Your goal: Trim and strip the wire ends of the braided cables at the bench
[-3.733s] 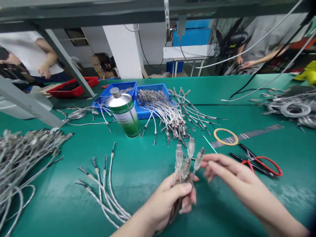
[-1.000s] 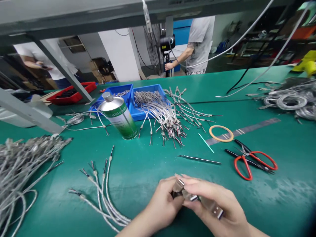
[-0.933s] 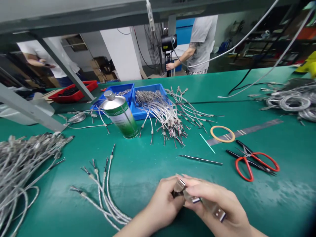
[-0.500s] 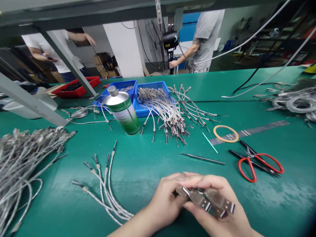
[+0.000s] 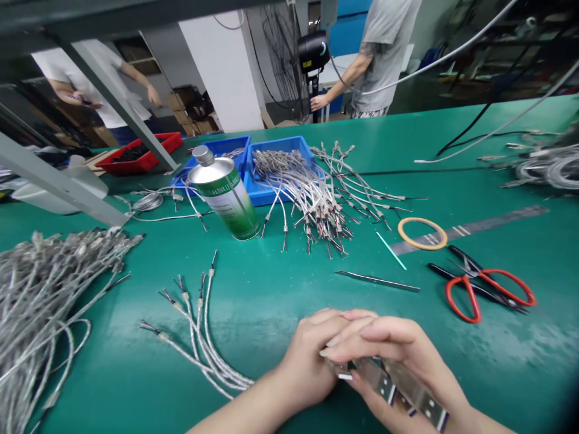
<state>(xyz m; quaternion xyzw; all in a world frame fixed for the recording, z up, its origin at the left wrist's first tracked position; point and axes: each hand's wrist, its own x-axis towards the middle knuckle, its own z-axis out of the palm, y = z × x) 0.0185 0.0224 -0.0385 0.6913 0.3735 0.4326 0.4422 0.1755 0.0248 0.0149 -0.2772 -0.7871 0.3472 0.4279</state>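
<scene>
Near the front of the green bench, my left hand (image 5: pixel 312 355) and my right hand (image 5: pixel 402 355) are pressed together around several USB plugs (image 5: pixel 420 395). The metal plug ends point down and to the right. My right fingers lie over the top of the plugs, its thumb beneath them. The left hand is closed at the plugs' left side, and its fingertips are partly hidden. White braided cables (image 5: pixel 217 367) run out to the left from under my left forearm. Their stripped wire ends fan out on the bench.
A heap of cables (image 5: pixel 54 289) lies at left. Behind stand a green-and-white can (image 5: pixel 226 199) and a blue tray (image 5: pixel 266 196) with more cables. To the right are tweezers (image 5: pixel 377 281), red-handled scissors (image 5: pixel 470 295) and a yellow ring (image 5: pixel 420 234). Two people stand beyond the bench.
The right fingers have closed further over the plugs, and the plugs have shifted down and right. My view has tilted slightly. A person at back left has lowered one hand.
</scene>
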